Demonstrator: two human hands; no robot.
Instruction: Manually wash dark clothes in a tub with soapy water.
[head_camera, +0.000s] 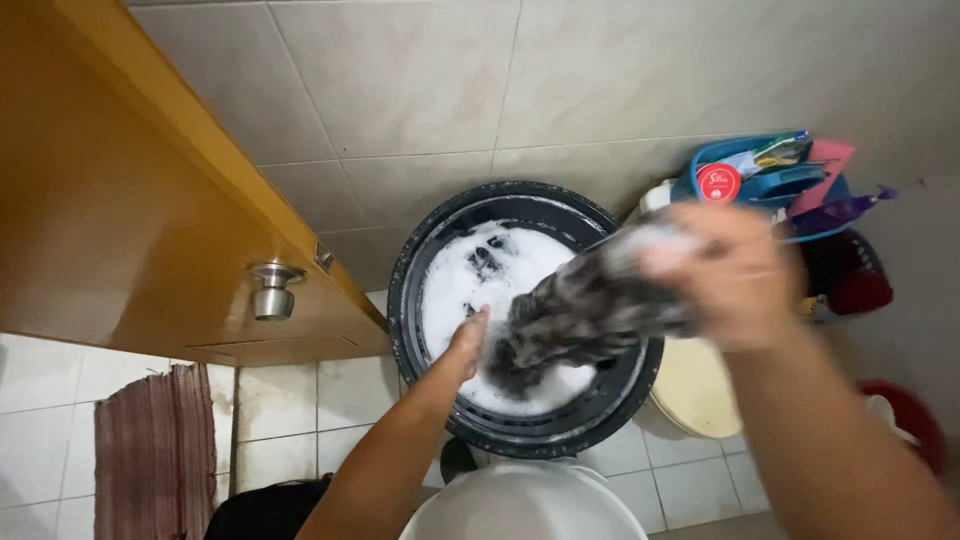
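Both hands gripped a sodden dark garment (585, 315) over the sudsy black basin (420, 260): right hand (735, 275) fingers clenched high, left hand (467, 342) pinching low. It looked limp, heavy, slippery.

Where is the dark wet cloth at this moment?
The dark wet cloth hangs centre-right over the foamy black basin, stretched between the left hand and the raised right hand.
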